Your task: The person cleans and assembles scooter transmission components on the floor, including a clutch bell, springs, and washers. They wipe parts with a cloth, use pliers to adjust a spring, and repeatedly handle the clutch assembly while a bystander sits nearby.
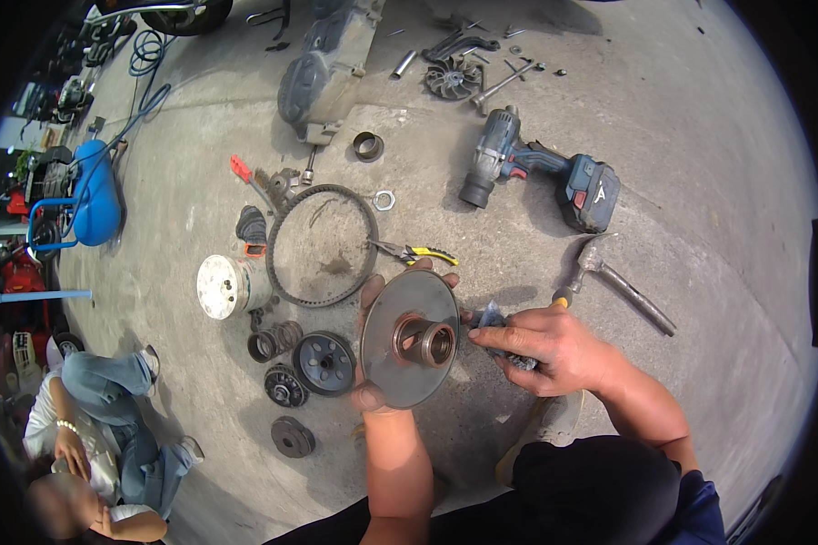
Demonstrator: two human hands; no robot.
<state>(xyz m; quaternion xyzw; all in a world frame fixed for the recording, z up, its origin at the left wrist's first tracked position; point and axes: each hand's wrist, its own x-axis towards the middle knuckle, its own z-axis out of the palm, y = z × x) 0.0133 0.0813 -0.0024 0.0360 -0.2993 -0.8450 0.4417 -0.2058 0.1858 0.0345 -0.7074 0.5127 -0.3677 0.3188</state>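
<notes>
My left hand (369, 396) is closed round the rim of a round metal pulley disc (384, 331) with a short hub tube (439, 345) at its centre. The disc's face is tilted up, hiding most of the palm. Just right of the disc, my right hand (559, 350) grips a crumpled grey-blue rag (521, 361), its forefinger stretched toward the hub. A yellow-ended handle (563, 298) shows behind the right knuckles; whether the hand touches it, I cannot tell. Pliers with yellow-black handles (432, 255) lie beyond the disc, beside a toothed drive belt (370, 218).
To the right lie a hammer (632, 291) and a cordless impact wrench (541, 163). Left of the disc are a clutch bell (324, 362), a coil spring (277, 340) and a white tub (223, 286). An engine case (323, 77) stands farther off. A person (109, 427) sits at lower left.
</notes>
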